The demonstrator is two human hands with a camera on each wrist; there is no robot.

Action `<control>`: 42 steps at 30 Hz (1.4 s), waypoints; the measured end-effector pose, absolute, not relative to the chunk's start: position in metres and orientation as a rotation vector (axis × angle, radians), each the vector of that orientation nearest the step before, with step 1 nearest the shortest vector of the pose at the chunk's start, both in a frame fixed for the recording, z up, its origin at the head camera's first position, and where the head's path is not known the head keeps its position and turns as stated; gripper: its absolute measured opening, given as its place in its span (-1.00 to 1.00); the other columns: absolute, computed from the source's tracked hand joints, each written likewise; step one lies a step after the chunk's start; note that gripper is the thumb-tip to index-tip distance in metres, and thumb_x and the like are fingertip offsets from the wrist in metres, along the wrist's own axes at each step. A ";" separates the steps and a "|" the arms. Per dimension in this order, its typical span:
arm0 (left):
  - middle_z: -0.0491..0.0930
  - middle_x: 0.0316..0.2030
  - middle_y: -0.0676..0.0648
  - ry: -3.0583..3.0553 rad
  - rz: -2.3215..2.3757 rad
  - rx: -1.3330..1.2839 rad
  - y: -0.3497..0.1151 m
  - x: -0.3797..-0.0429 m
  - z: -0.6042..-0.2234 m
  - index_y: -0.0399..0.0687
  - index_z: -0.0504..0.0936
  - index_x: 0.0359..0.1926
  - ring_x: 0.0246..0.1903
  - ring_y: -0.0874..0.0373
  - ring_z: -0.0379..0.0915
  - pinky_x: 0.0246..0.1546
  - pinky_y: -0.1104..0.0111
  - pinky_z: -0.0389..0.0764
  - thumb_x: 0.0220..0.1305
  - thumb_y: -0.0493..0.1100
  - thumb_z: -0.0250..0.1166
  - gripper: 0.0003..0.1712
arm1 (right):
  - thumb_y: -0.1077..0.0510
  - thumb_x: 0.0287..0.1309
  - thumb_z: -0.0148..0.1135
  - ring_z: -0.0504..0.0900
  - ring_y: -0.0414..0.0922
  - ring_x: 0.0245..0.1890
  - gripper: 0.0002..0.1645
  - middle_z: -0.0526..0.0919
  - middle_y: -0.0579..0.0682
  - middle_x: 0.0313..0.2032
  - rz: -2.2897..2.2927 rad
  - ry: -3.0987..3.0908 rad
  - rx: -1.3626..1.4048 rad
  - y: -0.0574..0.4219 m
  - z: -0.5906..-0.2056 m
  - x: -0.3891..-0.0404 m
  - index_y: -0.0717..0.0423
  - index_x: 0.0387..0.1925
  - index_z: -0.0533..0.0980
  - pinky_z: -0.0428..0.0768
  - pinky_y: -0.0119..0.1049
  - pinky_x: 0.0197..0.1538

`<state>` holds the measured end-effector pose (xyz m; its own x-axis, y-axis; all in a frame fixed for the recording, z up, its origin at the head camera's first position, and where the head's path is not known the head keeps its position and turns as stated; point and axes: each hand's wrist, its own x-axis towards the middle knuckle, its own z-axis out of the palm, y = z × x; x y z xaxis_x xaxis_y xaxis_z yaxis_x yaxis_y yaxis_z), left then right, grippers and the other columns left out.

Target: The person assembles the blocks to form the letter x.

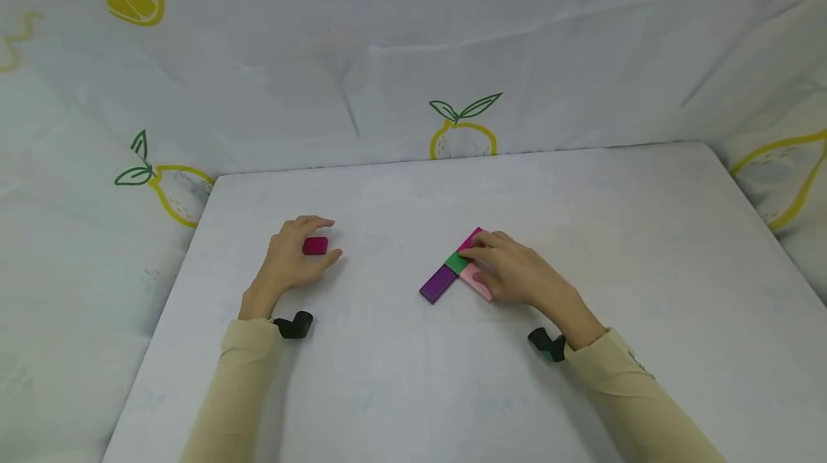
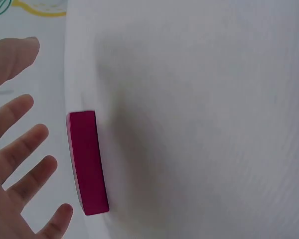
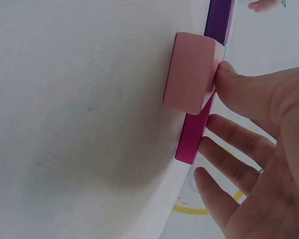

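My left hand [image 1: 291, 256] curves around a magenta block [image 1: 315, 245] with thumb and fingers spread. In the left wrist view this block [image 2: 88, 164] is long, and a gap separates it from the fingertips. On the table, a purple block [image 1: 438, 284], a green block [image 1: 456, 263] and another magenta block [image 1: 469, 239] form a slanting row, with a pink block [image 1: 474, 285] branching off at the green one. My right hand [image 1: 520, 270] lies over this group. Its thumb touches the pink block [image 3: 189, 72], while other fingertips rest at the magenta block [image 3: 192, 139].
A white table [image 1: 368, 391] carries the blocks. Behind it hangs a white cloth [image 1: 291, 90] printed with lemons. Each wrist wears a black camera mount, one at the left sleeve [image 1: 294, 325] and one at the right [image 1: 548, 344].
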<state>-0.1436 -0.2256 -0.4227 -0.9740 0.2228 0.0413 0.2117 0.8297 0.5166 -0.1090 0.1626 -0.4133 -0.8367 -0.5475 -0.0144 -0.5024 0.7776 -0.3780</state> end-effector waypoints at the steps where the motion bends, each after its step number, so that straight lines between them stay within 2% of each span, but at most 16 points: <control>1: 0.48 0.33 -0.18 2.985 0.819 0.345 -0.229 -0.144 -0.422 -0.02 0.57 0.28 0.34 -0.27 0.30 0.23 -0.31 0.26 0.22 0.02 0.42 -0.38 | 0.21 0.26 0.35 0.55 0.07 0.17 -0.53 0.61 0.11 0.15 -0.552 2.845 -0.847 0.163 -0.414 -0.109 0.15 0.20 0.61 0.65 0.03 0.15; 6: 0.44 0.35 -0.25 3.010 0.731 0.317 -0.241 -0.149 -0.423 -0.05 0.55 0.30 0.35 -0.31 0.25 0.16 -0.30 0.29 0.24 0.01 0.39 -0.37 | 0.22 0.25 0.36 0.55 0.06 0.17 -0.54 0.61 0.10 0.13 -0.547 2.849 -0.855 0.163 -0.415 -0.110 0.16 0.19 0.62 0.66 0.01 0.13; 16: 0.40 0.37 -0.29 2.953 0.665 0.273 -0.249 -0.152 -0.423 -0.06 0.51 0.34 0.36 -0.36 0.21 0.19 -0.37 0.29 0.32 -0.02 0.30 -0.41 | 0.21 0.26 0.35 0.55 0.07 0.18 -0.53 0.60 0.11 0.16 -0.553 2.845 -0.854 0.163 -0.414 -0.109 0.15 0.20 0.61 0.67 0.03 0.12; 22: 0.46 0.34 -0.28 2.937 0.650 0.332 -0.253 -0.151 -0.425 -0.08 0.56 0.27 0.31 -0.36 0.29 0.16 -0.36 0.35 0.32 -0.11 0.31 -0.49 | 0.21 0.25 0.36 0.55 0.07 0.18 -0.53 0.60 0.11 0.16 -0.549 2.847 -0.846 0.163 -0.414 -0.109 0.16 0.20 0.61 0.67 0.02 0.11; 28: 0.54 0.25 -0.32 2.945 0.686 0.418 -0.254 -0.150 -0.428 -0.17 0.61 0.19 0.21 -0.36 0.41 0.16 -0.27 0.45 0.29 -0.26 0.33 -0.56 | 0.21 0.25 0.36 0.55 0.06 0.17 -0.53 0.60 0.11 0.15 -0.554 2.844 -0.851 0.163 -0.415 -0.109 0.16 0.20 0.61 0.66 0.01 0.13; 35: 0.57 0.18 -0.32 2.934 0.724 0.425 -0.255 -0.149 -0.432 -0.23 0.61 0.16 0.19 -0.31 0.42 0.24 -0.19 0.44 0.31 -0.34 0.30 -0.61 | 0.22 0.25 0.36 0.56 0.06 0.15 -0.53 0.61 0.11 0.14 -0.562 2.846 -0.855 0.162 -0.414 -0.109 0.16 0.20 0.61 0.66 0.01 0.13; 42: 0.58 0.15 -0.35 2.936 0.765 0.447 -0.251 -0.150 -0.432 -0.28 0.62 0.12 0.14 -0.29 0.42 0.20 -0.14 0.51 0.30 -0.40 0.31 -0.63 | 0.23 0.24 0.36 0.57 0.03 0.10 -0.54 0.62 0.09 0.10 -0.561 2.867 -0.870 0.163 -0.415 -0.108 0.05 0.19 0.63 0.69 -0.02 0.04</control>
